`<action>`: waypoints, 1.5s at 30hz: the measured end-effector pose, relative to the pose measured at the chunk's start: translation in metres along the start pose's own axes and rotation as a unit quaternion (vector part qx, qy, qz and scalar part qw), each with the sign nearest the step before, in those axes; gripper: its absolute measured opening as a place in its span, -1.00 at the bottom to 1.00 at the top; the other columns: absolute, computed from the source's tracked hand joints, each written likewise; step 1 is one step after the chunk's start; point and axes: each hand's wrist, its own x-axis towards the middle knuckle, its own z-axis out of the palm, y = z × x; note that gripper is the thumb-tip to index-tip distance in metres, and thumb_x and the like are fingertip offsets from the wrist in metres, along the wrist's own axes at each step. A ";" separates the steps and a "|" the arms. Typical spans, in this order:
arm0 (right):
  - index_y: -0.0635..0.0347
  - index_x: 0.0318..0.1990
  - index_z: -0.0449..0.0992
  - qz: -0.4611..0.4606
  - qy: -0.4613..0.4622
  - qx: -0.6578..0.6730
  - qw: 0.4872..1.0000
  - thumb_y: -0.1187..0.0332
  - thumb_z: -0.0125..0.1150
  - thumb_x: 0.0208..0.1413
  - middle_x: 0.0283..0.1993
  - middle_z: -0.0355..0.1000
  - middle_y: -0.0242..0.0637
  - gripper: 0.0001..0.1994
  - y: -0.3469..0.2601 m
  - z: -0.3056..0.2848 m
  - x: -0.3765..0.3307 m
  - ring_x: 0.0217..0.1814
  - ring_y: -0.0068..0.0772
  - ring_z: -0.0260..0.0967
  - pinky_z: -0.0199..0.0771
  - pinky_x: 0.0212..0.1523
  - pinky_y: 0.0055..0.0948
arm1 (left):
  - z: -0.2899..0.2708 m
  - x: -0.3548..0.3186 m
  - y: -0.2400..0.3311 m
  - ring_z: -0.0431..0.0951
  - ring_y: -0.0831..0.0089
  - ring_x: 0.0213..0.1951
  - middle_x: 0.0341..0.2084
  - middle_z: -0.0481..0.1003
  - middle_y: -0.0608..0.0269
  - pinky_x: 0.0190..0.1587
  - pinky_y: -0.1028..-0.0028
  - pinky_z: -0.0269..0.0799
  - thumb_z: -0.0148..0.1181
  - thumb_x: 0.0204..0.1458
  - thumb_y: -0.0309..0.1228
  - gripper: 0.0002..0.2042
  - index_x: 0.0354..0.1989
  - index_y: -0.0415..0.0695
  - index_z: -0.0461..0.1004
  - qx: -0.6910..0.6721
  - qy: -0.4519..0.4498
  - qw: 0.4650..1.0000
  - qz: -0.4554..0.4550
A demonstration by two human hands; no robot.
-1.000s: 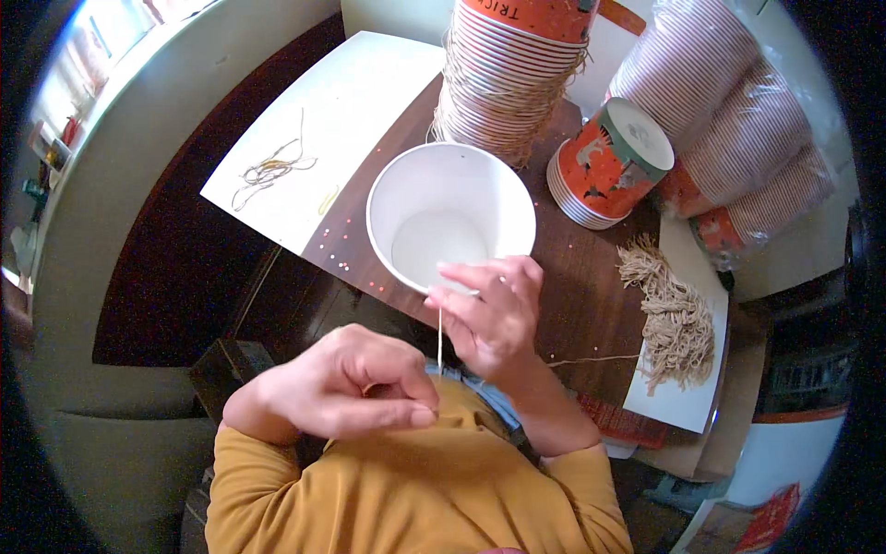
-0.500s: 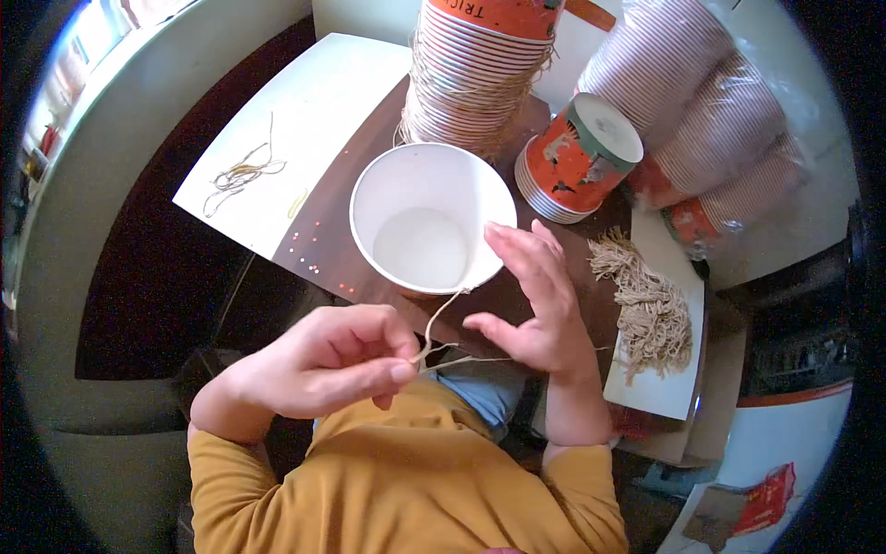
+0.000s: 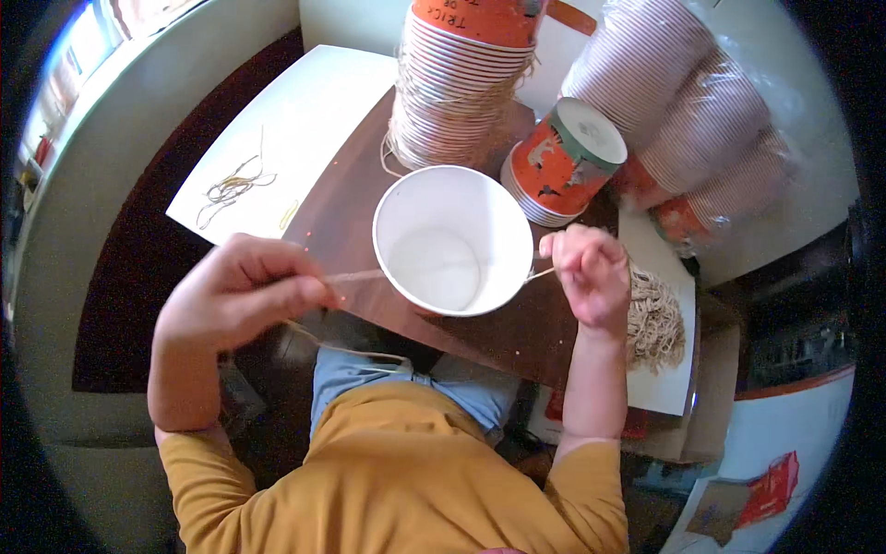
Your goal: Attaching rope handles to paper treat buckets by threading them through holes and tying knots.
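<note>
String drawn taut across white cup at centre frame.
Left hand and right hand, now spread apart, each pinching one end of string; slack gone, on the bench.

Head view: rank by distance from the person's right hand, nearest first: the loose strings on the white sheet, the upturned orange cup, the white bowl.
From the right hand:
1. White bowl, just to its left.
2. Upturned orange cup, just beyond it, slightly left.
3. Loose strings, far left on the white sheet.

One open white cup at centre, one upturned orange cup right of it, one tall cup stack above, two white sheets.
</note>
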 end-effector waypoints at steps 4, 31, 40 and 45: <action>0.27 -0.39 0.49 0.090 0.117 0.048 0.988 0.30 0.11 0.16 -0.64 0.24 -0.49 -0.79 -0.007 -0.039 0.013 -0.60 -0.65 0.12 0.34 -0.25 -0.52 | -0.011 0.007 0.001 0.27 0.75 -0.66 -0.73 0.34 0.50 -0.62 0.69 0.12 0.19 0.11 -0.22 -0.71 -0.41 -0.24 0.55 0.041 0.057 0.997 -0.030; 0.19 -0.32 0.47 0.254 -0.113 -0.156 0.948 0.17 0.10 0.23 -0.57 0.21 -0.65 -0.75 -0.049 0.023 0.053 -0.60 -0.86 0.00 -0.04 -0.60 -0.75 | 0.069 0.091 -0.004 0.35 0.71 -0.54 -0.28 0.52 0.28 -0.49 0.63 0.32 0.34 -0.04 -0.38 -0.65 -0.07 -0.20 0.49 0.143 -0.004 0.973 0.180; 0.20 -0.31 0.48 0.233 -0.119 -0.139 0.955 0.19 0.10 0.23 -0.43 0.39 -0.53 -0.75 -0.042 0.033 0.054 -0.55 -0.78 0.16 0.17 -0.53 -0.73 | 0.079 0.095 -0.015 0.37 0.66 -0.57 -0.48 0.54 0.26 -0.49 0.58 0.33 0.34 -0.05 -0.34 -0.67 -0.10 -0.17 0.52 0.125 -0.043 0.979 0.153; 0.21 -0.32 0.48 0.221 -0.095 -0.106 0.965 0.20 0.10 0.23 -0.42 0.40 -0.47 -0.76 -0.031 0.039 0.052 -0.54 -0.76 0.20 0.20 -0.53 -0.71 | 0.086 0.106 -0.029 0.45 0.47 -0.56 -0.59 0.49 0.16 -0.48 0.46 0.36 0.29 -0.03 -0.38 -0.83 -0.33 -0.22 0.56 0.143 0.001 0.955 0.261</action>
